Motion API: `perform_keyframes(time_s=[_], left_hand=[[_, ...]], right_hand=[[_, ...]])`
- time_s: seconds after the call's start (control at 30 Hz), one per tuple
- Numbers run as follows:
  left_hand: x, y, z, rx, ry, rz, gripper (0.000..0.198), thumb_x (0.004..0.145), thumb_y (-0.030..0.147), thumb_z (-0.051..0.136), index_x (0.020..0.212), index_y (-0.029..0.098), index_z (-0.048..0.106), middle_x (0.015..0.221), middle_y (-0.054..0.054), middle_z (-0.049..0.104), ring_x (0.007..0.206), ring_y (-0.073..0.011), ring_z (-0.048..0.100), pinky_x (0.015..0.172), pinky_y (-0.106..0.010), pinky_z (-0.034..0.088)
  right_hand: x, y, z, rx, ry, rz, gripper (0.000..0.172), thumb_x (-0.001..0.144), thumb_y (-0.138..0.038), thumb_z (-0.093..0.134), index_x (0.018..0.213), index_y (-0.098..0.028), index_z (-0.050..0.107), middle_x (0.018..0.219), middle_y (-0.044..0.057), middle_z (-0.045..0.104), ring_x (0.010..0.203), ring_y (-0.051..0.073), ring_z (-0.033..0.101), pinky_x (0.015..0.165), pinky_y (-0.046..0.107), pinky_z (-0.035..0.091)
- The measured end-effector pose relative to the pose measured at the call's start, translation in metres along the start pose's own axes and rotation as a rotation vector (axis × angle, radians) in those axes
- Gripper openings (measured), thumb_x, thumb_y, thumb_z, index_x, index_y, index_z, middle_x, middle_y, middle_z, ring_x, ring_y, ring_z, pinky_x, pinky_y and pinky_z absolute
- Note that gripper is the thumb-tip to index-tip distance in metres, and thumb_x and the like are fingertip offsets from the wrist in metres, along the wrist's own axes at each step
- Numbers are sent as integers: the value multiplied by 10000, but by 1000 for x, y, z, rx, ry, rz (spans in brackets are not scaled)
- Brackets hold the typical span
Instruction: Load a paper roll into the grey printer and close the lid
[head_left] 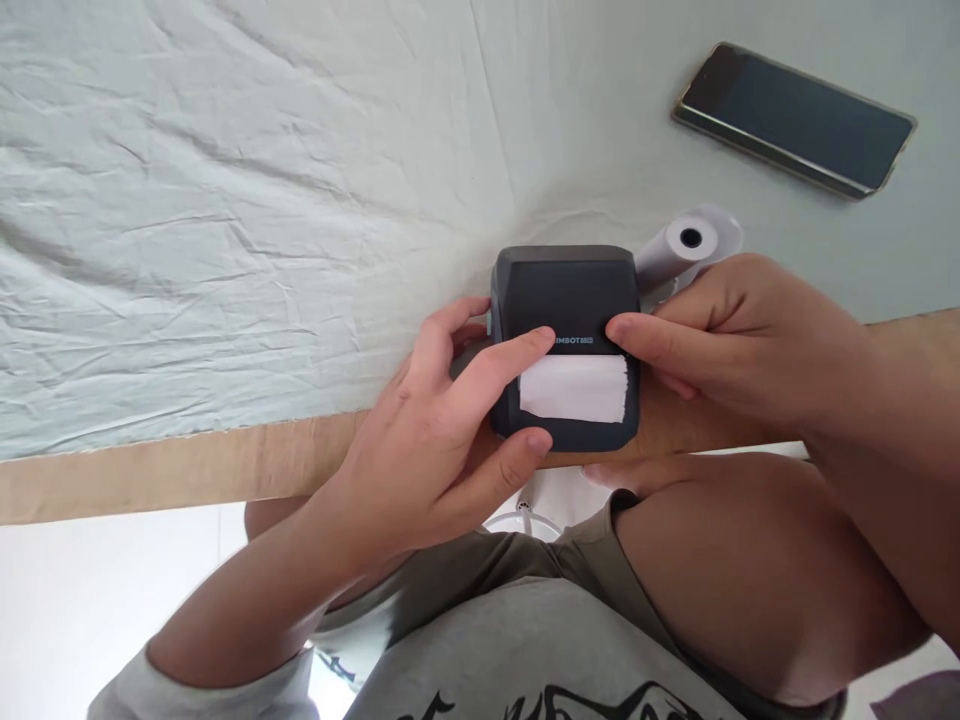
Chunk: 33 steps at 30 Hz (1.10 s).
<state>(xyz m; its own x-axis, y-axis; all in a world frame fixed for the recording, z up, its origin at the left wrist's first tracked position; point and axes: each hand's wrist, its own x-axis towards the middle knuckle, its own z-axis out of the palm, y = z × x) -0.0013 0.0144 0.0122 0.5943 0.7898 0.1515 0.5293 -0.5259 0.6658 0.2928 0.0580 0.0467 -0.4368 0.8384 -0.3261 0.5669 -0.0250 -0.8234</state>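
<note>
A small dark grey label printer (564, 290) sits at the near edge of the bed, with a strip of white paper (575, 388) coming out of its front slot. My left hand (435, 430) grips the printer's left side, index finger on its front and thumb under its lower edge. My right hand (720, 335) holds the right side, one finger pressing the front near the printed brand name. A white paper roll (686, 245) lies just behind the printer, touching my right hand.
A pale wrinkled sheet (225, 220) covers the bed, with a wooden frame edge (187, 470) along the near side. A dark phone (795, 118) lies face up at the far right. My knees and grey shirt fill the bottom.
</note>
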Motion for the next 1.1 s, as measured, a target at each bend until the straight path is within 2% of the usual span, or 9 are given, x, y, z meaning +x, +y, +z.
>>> perform_keyframes(time_s=[0.13, 0.23, 0.33, 0.43, 0.63, 0.83, 0.97, 1.1], left_hand=[[-4, 4, 7, 71, 38, 39, 686, 1162, 494, 699, 1782, 305, 472, 1879, -238, 413, 1689, -450, 601, 1294, -644, 649], [-8, 6, 14, 76, 93, 36, 753, 1177, 533, 695, 1833, 372, 361, 1941, -182, 425, 1757, -429, 544, 1340, -650, 628], [-9, 8, 18, 76, 87, 8, 870, 1186, 620, 688, 1888, 377, 235, 1977, -167, 402, 1786, -423, 498, 1368, -676, 605], [-9, 11, 21, 117, 94, -3, 994, 1156, 638, 750, 1916, 379, 166, 1970, -162, 412, 1748, -432, 540, 1351, -661, 628], [-8, 12, 26, 239, 211, 87, 1203, 1129, 611, 808, 1956, 272, 2, 1836, -230, 595, 1660, -418, 643, 1278, -539, 697], [-9, 11, 23, 234, 153, -28, 1207, 1116, 777, 715, 1947, 305, -23, 1724, -218, 718, 1428, -416, 838, 1151, -559, 755], [-7, 13, 18, 189, 118, -58, 1090, 1127, 804, 676, 1936, 329, 122, 1680, -168, 764, 1444, -403, 831, 1184, -548, 747], [-5, 13, 15, 129, 90, -89, 1034, 1120, 762, 732, 1914, 319, 240, 1630, -150, 801, 1398, -408, 855, 1142, -554, 771]], right_hand=[[-4, 3, 7, 0, 85, -45, 874, 1093, -794, 622, 486, -194, 435, 445, -7, 314, 428, 36, 256, 400, 282, 168], [-7, 5, 11, -2, 113, -81, 900, 1091, -855, 593, 511, -186, 434, 459, -7, 322, 447, 37, 250, 429, 279, 181], [-10, 6, 13, -38, 120, -82, 944, 1063, -947, 558, 534, -178, 417, 469, -6, 303, 447, 36, 249, 421, 280, 141], [-10, 4, 13, -56, 137, -60, 966, 1049, -999, 504, 539, -183, 421, 464, -3, 316, 436, 37, 262, 405, 291, 115], [-7, 3, 12, -44, 149, -70, 1034, 990, -1104, 398, 539, -181, 519, 465, 24, 428, 448, 48, 363, 422, 275, 205], [-5, 4, 12, -7, 120, -67, 1049, 962, -1122, 421, 525, -176, 542, 460, 29, 450, 439, 58, 375, 427, 270, 211], [-5, 4, 12, 15, 124, -63, 1052, 958, -1118, 434, 517, -174, 576, 452, 35, 453, 442, 54, 383, 431, 268, 212], [-6, 7, 12, 26, 109, -67, 1054, 978, -1104, 424, 515, -175, 610, 460, 54, 511, 438, 56, 416, 442, 267, 249]])
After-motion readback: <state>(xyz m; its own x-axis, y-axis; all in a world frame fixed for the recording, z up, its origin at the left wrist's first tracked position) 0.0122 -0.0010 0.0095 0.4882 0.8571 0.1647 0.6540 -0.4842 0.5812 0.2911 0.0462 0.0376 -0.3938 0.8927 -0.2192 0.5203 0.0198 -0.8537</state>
